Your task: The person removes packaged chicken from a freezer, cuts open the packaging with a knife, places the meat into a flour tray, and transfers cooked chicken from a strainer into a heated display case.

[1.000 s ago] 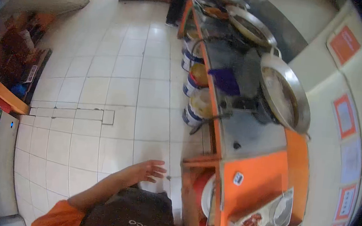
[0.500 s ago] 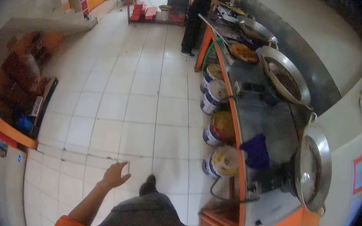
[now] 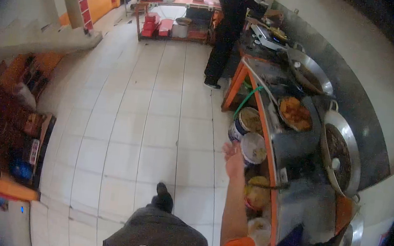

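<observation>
Pale-lidded bucket (image 3: pixel 254 149) near right hand (image 3: pixel 233 157)

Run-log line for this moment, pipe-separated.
right hand: appears empty, near bucket, contact unclear | left hand: out of view | counter: wide pan, orange-brown food

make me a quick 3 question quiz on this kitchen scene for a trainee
1. True or false: both of the camera wearer's hands are in view.
2. Compared with the counter top, the buckets stand: a) on it b) lower than it c) above it
3. Fill in the colour: the hose beside the counter is ____.

Key: 1. False, only the right hand shows. 2. b. 3. Green.
</observation>
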A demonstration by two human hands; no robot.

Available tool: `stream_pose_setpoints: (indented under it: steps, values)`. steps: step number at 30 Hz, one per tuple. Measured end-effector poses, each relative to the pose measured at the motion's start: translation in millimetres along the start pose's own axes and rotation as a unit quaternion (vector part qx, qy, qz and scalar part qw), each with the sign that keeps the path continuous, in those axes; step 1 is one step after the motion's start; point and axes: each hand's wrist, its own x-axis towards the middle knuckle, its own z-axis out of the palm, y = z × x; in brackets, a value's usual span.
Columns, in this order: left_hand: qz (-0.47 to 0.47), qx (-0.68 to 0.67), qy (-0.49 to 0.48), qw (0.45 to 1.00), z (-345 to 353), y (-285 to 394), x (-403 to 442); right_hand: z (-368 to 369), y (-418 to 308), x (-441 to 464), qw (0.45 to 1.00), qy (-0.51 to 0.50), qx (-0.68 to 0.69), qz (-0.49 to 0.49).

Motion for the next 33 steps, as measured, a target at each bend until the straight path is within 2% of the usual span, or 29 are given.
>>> stream_pose_setpoints:
  steps: [1, 3, 4, 5, 6, 7, 8, 9, 10, 11, 12, 13, 16, 17, 18, 19, 20, 21, 22, 25, 28, 30, 31, 32, 33]
  values:
    - [0.007, -0.007, 0.001, 1.0, -18.2, 27.5, 19.7, 43.3, -42.5, 32.3, 0.996, -0.006, 0.088, -0.003]
    - [0.047, -0.02, 0.01, 0.999, -57.8, 88.2, 67.8, 104.4, -101.1, 98.0, 0.986, 0.098, 0.131, -0.018]
    - [0.079, -0.025, 0.023, 0.996, -80.8, 118.4, 96.7, 119.1, -122.7, 135.4, 0.986, 0.094, 0.125, -0.053]
    - [0.134, -0.023, 0.054, 0.989, -105.9, 151.1, 130.2, 125.7, -138.9, 168.2, 0.984, 0.093, 0.121, -0.087]
    - [0.198, -0.02, 0.087, 0.976, -131.1, 188.9, 167.3, 111.7, -151.7, 206.4, 0.991, 0.026, 0.112, -0.072]
    - [0.286, -0.007, 0.143, 0.947, -157.8, 230.6, 203.8, 83.6, -161.5, 253.8, 0.992, -0.043, 0.104, -0.057]
    - [0.369, 0.001, 0.2, 0.908, -183.0, 273.0, 235.9, 80.3, -166.5, 279.6, 0.99, -0.029, 0.128, -0.048]
    - [0.31, -0.052, 0.161, 0.935, -220.2, 333.5, 239.7, 77.1, -171.5, 305.3, 0.987, -0.015, 0.153, -0.04]
    - [0.247, -0.105, 0.129, 0.955, -273.5, 423.1, 208.7, 89.0, -180.5, 321.6, 0.974, 0.08, 0.209, -0.034]
    - [0.267, -0.127, 0.156, 0.942, -293.1, 463.0, 228.2, 103.1, -189.7, 335.3, 0.949, 0.172, 0.263, -0.027]
    - [0.288, -0.146, 0.183, 0.929, -312.6, 502.5, 247.8, 109.5, -194.9, 350.9, 0.937, 0.23, 0.25, -0.077]
    - [0.307, -0.167, 0.21, 0.913, -326.1, 532.6, 272.7, 113.1, -196.5, 365.1, 0.92, 0.286, 0.237, -0.126]
    - [0.338, -0.029, 0.2, 0.919, -358.4, 591.2, 350.5, 96.5, -199.2, 393.4, 0.849, 0.359, 0.336, -0.193]
    - [0.266, -0.097, 0.138, 0.949, -358.1, 595.8, 382.4, 105.5, -202.8, 392.3, 0.854, 0.37, 0.301, -0.209]
    - [0.24, -0.177, 0.039, 0.954, -364.8, 601.8, 404.3, 122.8, -206.3, 386.8, 0.854, 0.385, 0.268, -0.226]
    - [0.26, -0.177, 0.059, 0.948, -362.1, 604.5, 436.0, 128.7, -205.1, 382.3, 0.851, 0.403, 0.233, -0.241]
    - [0.417, 0.155, 0.139, 0.885, -371.5, 615.8, 438.8, 112.7, -199.0, 384.7, 0.842, 0.427, 0.23, -0.238]
    - [0.232, 0.001, 0.003, 0.973, -394.5, 676.3, 368.2, 89.0, -192.3, 388.9, 0.834, 0.448, 0.223, -0.233]
    - [0.205, 0.021, -0.021, 0.978, -395.3, 695.6, 357.8, 67.3, -181.2, 385.9, 0.826, 0.471, 0.215, -0.224]
    - [0.239, 0.099, -0.069, 0.963, -422.0, 741.8, 391.7, 37.2, -158.0, 368.4, 0.876, 0.402, 0.057, -0.26]
    - [0.253, 0.139, -0.106, 0.952, -456.0, 798.8, 436.0, 64.8, -161.1, 359.0, 0.862, 0.412, 0.148, -0.253]
    - [0.255, 0.136, -0.134, 0.948, -475.0, 838.0, 471.3, 57.1, -157.4, 356.9, 0.866, 0.431, 0.096, -0.233]
    - [0.231, 0.065, -0.175, 0.955, -484.1, 856.6, 497.1, 54.9, -154.7, 354.6, 0.869, 0.438, 0.069, -0.222]
    - [0.169, -0.068, -0.244, 0.953, -492.2, 880.0, 523.8, 52.3, -154.1, 349.4, 0.871, 0.43, 0.12, -0.204]
    - [0.144, -0.134, -0.272, 0.942, -498.8, 901.6, 542.1, 51.8, -153.3, 339.8, 0.873, 0.419, 0.169, -0.186]
